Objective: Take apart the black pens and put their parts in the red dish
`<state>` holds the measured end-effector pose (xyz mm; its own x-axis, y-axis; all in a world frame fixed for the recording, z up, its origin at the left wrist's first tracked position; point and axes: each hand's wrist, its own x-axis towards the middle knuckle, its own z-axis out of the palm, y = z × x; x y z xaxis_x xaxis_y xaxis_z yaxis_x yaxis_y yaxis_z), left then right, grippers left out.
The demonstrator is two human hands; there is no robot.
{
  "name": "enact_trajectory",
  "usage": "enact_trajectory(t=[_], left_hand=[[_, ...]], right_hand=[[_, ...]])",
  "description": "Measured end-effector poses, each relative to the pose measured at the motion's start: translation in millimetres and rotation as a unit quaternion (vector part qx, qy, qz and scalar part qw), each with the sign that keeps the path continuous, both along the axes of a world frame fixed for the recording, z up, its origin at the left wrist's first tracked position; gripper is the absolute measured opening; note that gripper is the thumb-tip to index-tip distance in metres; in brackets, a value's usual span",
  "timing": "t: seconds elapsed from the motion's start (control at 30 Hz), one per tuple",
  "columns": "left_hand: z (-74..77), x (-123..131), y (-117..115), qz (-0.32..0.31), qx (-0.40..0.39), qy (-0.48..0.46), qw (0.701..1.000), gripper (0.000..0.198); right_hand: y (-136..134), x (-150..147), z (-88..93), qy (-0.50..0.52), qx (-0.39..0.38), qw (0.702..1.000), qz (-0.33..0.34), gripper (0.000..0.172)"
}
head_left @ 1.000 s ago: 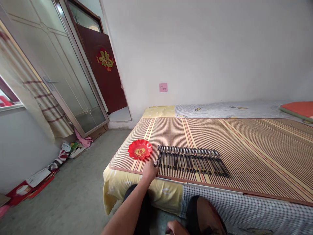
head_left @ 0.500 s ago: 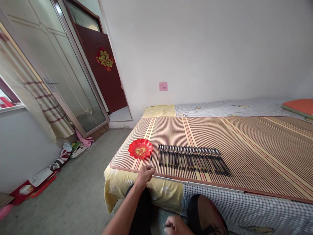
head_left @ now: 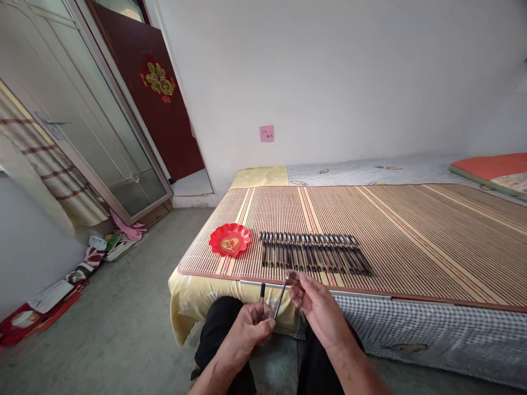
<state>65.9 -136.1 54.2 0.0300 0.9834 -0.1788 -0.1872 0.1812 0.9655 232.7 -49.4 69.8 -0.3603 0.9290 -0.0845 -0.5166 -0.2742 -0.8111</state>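
Note:
My left hand (head_left: pixel 252 328) is closed over the lap at the bed's edge. Out of its fingers rises a pen (head_left: pixel 262 293) with a black end upward; its lower part is hidden in the grip. My right hand (head_left: pixel 316 302) pinches the upper end of a thin dark pen refill (head_left: pixel 281 298) with a pale tip. The refill slants down to the left hand's thumb, where its lower end is hidden. Just beyond the hands, a row of black-capped pens (head_left: pixel 313 253) lies side by side on the striped mat (head_left: pixel 395 236).
A red scalloped plate (head_left: pixel 229 240) with a gold heart sits left of the pens. An orange cushion (head_left: pixel 494 167) lies at the far right of the bed. A pink note (head_left: pixel 267 133) is on the wall. Papers and odds and ends (head_left: pixel 53 296) line the floor at left.
The small black piece beside the plate is gone from the mat. Both hands have come together over the lap, the right one rising, with a pen and a refill now showing between them.

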Motion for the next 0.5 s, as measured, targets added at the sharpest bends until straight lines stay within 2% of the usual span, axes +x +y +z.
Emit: enact_trajectory(t=[0.1, 0.33, 0.43, 0.5], left_hand=[[3.4, 4.4, -0.4, -0.016, 0.006, 0.013, 1.000, 0.049], [8.9, 13.0, -3.1, -0.041, -0.009, 0.014, 0.999, 0.051], [10.5, 14.6, -5.8, -0.068, 0.008, -0.024, 0.997, 0.054], [12.9, 15.3, -7.0, -0.058, 0.029, -0.031, 0.997, 0.058]], right_hand=[[-3.9, 2.6, 4.3, 0.003, -0.012, 1.000, 0.017, 0.044], [-11.2, 11.8, 7.6, -0.010, -0.019, 0.999, 0.030, 0.040], [-11.3, 19.6, 8.3, -0.024, -0.008, 1.000, -0.002, 0.040], [-9.7, 26.6, 10.7, -0.019, -0.004, 0.999, -0.043, 0.040]])
